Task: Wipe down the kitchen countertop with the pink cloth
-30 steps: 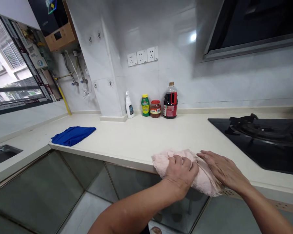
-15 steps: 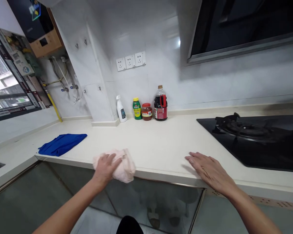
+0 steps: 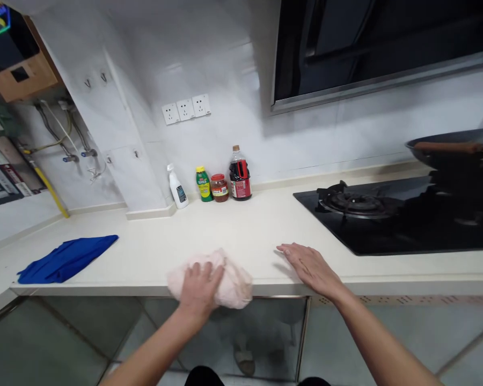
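My left hand presses on a pale pink cloth, its fingers curled over the top. The cloth lies bunched at the front edge of the white counter, part of it hanging over the edge. To the right, my right hand is held low at the counter's front, fingers stretched out and holding nothing. Whether its palm touches the surface I cannot tell.
A blue cloth lies on the left. Along the wall stand a white spray bottle, a green bottle, a red-lidded jar and a dark sauce bottle. Right are a black gas hob and a wok.
My left hand and the pink cloth have slid right along the counter, closer to my right hand. The view has turned right, bringing the wok into sight.
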### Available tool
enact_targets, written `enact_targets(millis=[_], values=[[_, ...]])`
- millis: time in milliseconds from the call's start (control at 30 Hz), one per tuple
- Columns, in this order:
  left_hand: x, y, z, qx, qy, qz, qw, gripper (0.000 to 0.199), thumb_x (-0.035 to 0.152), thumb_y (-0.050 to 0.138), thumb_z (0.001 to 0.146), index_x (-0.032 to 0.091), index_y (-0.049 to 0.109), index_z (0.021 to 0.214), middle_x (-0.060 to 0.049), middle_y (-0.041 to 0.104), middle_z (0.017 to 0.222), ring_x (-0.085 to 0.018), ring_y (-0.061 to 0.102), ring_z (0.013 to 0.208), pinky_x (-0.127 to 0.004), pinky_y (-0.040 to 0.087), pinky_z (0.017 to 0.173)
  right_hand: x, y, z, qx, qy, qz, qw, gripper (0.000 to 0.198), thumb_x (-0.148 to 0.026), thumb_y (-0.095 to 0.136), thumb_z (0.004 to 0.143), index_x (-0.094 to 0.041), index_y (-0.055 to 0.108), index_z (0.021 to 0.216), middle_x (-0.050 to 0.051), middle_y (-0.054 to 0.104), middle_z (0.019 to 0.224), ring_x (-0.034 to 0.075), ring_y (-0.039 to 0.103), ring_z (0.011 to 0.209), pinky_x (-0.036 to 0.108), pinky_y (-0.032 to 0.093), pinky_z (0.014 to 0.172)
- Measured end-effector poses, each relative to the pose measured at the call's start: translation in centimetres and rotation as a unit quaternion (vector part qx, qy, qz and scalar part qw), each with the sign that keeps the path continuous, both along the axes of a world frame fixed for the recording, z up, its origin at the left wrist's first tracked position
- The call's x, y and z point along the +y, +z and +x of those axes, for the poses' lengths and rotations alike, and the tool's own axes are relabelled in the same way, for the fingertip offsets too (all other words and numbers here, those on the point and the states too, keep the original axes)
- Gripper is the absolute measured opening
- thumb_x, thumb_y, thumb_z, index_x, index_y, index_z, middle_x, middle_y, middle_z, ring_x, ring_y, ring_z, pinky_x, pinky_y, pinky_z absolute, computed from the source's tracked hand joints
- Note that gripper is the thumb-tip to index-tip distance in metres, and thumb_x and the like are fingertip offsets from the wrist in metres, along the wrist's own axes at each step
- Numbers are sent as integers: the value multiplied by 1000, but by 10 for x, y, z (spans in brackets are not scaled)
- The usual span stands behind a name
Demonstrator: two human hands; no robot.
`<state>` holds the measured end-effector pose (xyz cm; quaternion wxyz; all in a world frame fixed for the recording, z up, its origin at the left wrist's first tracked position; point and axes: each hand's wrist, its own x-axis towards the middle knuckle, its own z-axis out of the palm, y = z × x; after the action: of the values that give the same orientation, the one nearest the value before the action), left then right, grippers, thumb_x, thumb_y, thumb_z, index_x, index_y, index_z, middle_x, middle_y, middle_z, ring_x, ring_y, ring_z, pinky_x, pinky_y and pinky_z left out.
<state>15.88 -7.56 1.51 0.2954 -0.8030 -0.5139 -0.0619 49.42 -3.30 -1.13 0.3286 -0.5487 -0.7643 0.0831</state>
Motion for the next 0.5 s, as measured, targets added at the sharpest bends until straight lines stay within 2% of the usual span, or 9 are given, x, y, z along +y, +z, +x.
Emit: enact_targets(millis=[133, 233, 333, 400, 500], values=[[4, -8, 113, -28, -79, 7, 996, 66, 38, 79, 71, 21, 56, 130, -14, 62, 118, -34, 56, 99, -52, 44, 83, 3, -3, 5, -15, 6, -8, 1000, 66, -57, 11, 100, -29, 56, 138, 1, 54, 145, 25, 42, 140, 53, 29, 119], [5, -8, 165, -40, -123, 6, 992, 50, 35, 72, 81, 18, 57, 125, -15, 61, 118, -31, 57, 99, -50, 44, 81, 7, -6, 10, -15, 22, -9, 1000, 65, -56, 12, 100, -26, 56, 139, 2, 56, 143, 26, 44, 138, 53, 29, 120], [5, -4, 177, -37, -146, -14, 988, 50, 37, 74, 80, 18, 57, 123, -15, 60, 118, -30, 56, 101, -47, 44, 81, 7, -1, 13, 6, 40, -5, 999, 64, -56, 14, 100, -25, 56, 137, 4, 57, 141, 25, 46, 136, 50, 31, 119], [6, -3, 171, -32, -167, -31, 985, 66, 43, 81, 71, 18, 54, 126, -15, 59, 119, -31, 55, 102, -47, 44, 83, 1, 7, 9, 40, 21, 18, 999, 63, -58, 17, 100, -24, 59, 133, 6, 58, 139, 25, 47, 135, 50, 33, 118], [9, -4, 160, -44, -191, -46, 979, 84, 49, 83, 64, 16, 49, 134, -16, 58, 121, -32, 54, 103, -47, 45, 85, -18, 21, -13, 109, -8, 89, 990, 58, -59, 25, 100, -24, 60, 130, 10, 56, 139, 26, 47, 134, 49, 34, 118]])
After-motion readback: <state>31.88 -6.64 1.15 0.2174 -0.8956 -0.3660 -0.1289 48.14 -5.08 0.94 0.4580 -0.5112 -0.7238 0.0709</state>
